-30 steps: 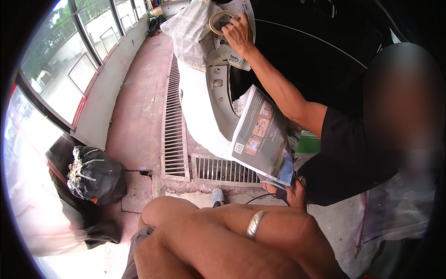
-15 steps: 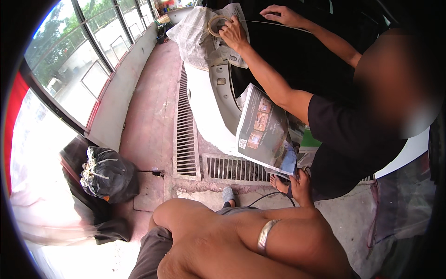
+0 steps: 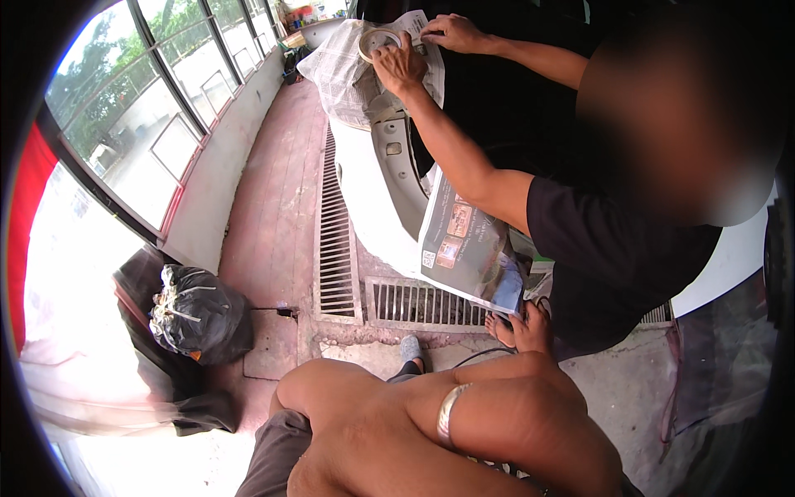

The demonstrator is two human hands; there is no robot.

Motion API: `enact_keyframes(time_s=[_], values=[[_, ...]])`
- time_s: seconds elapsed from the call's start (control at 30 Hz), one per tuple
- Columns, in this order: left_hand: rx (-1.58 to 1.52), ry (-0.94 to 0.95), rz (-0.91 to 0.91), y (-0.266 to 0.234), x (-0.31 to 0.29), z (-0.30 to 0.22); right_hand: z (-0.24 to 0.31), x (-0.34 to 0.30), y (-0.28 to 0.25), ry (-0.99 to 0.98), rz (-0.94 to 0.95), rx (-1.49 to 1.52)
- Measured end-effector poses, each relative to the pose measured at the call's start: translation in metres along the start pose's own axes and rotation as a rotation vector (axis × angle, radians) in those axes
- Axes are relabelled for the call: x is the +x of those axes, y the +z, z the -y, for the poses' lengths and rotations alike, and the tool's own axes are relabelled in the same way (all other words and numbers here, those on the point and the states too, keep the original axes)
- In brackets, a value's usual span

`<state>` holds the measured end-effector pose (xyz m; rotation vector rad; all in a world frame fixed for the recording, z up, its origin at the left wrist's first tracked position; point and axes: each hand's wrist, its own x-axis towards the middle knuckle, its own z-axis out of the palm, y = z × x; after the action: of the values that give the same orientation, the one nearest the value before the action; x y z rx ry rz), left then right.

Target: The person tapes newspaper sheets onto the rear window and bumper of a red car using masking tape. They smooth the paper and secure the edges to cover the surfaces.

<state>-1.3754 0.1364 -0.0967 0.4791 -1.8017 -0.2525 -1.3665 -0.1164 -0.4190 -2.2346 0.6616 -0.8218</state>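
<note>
At the lower right corner of a folded newspaper (image 3: 474, 248) with a dark colour page, my right hand (image 3: 532, 328) has its fingers closed on the edge. The newspaper leans against a white car body panel (image 3: 373, 211). My bare arm (image 3: 505, 414) lies folded across the bottom, with a silver band round it. The fingers of my left hand do not show clearly. Beyond, a co-worker in a dark shirt holds a masking tape roll (image 3: 380, 44) in one hand (image 3: 402, 65). Their other hand (image 3: 455, 35) touches newspaper sheeting (image 3: 344, 74) covering the panel's far end.
A tied black rubbish bag (image 3: 203, 315) sits on the floor at the left, beside dark cloth (image 3: 203, 410). Metal drain grates (image 3: 338, 240) run along the pinkish floor. Windows (image 3: 157, 116) line the left wall. A foot in a grey shoe (image 3: 411, 348) stands by the grate.
The co-worker's far hand has moved left, down to the newspaper sheeting near the tape roll; the tape strip stretched between their hands no longer shows. My right hand stays at the newspaper's corner.
</note>
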Motion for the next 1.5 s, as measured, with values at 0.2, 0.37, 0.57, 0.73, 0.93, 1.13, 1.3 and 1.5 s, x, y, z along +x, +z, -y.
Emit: enact_keyframes(time_s=[0.2, 0.37, 0.57, 0.73, 0.93, 1.13, 1.3, 1.5], values=[[0.02, -0.002, -0.003, 0.003, 0.0, 0.001, 0.003, 0.004, 0.001, -0.03, 0.007, 0.006], [0.035, -0.008, -0.01, 0.002, 0.001, 0.002, -0.013, 0.009, 0.015, -0.088, 0.056, -0.038], [0.05, 0.003, -0.009, 0.006, 0.003, 0.0, -0.054, 0.016, 0.042, -0.271, 0.035, -0.137], [0.06, 0.001, -0.018, 0.005, 0.0, 0.0, -0.049, 0.015, 0.042, -0.303, 0.039, -0.17], [0.067, 0.012, -0.024, 0.005, -0.003, -0.001, -0.046, 0.014, 0.043, -0.303, 0.042, -0.15], [0.094, 0.01, -0.032, 0.004, -0.003, -0.002, -0.022, 0.012, 0.034, -0.187, 0.086, -0.083], [0.128, 0.015, -0.053, 0.0, 0.0, -0.005, -0.008, 0.015, 0.026, -0.127, 0.059, -0.014], [0.236, 0.018, -0.162, -0.027, -0.009, -0.012, -0.001, 0.017, 0.006, -0.035, 0.079, -0.055]])
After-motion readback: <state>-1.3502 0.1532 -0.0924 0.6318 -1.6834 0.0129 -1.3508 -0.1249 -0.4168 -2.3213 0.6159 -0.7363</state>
